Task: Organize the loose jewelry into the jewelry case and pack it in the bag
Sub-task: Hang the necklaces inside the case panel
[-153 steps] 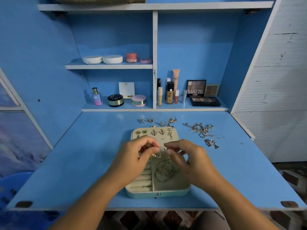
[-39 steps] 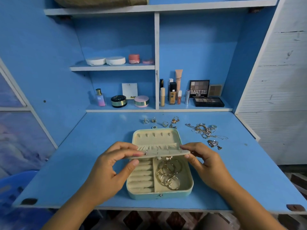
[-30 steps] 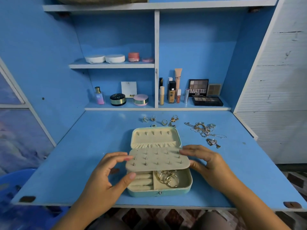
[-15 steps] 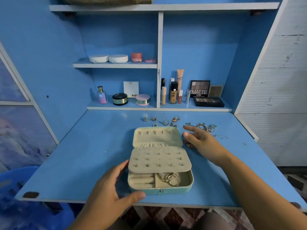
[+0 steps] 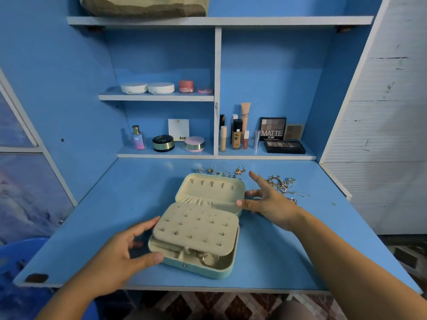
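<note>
I see hoops under the stud panel of the jewelry case; rings and chains wait on the table. Left hand and right hand: each grip open, steadying the case.

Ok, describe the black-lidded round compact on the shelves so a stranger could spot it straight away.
Start at the lowest shelf just above the blue desk, in the compartment left of the white divider. There, the black-lidded compact sits between a small perfume bottle and a pink-lidded compact. It is the only black-topped round jar there, with a gold band around its side.
</note>
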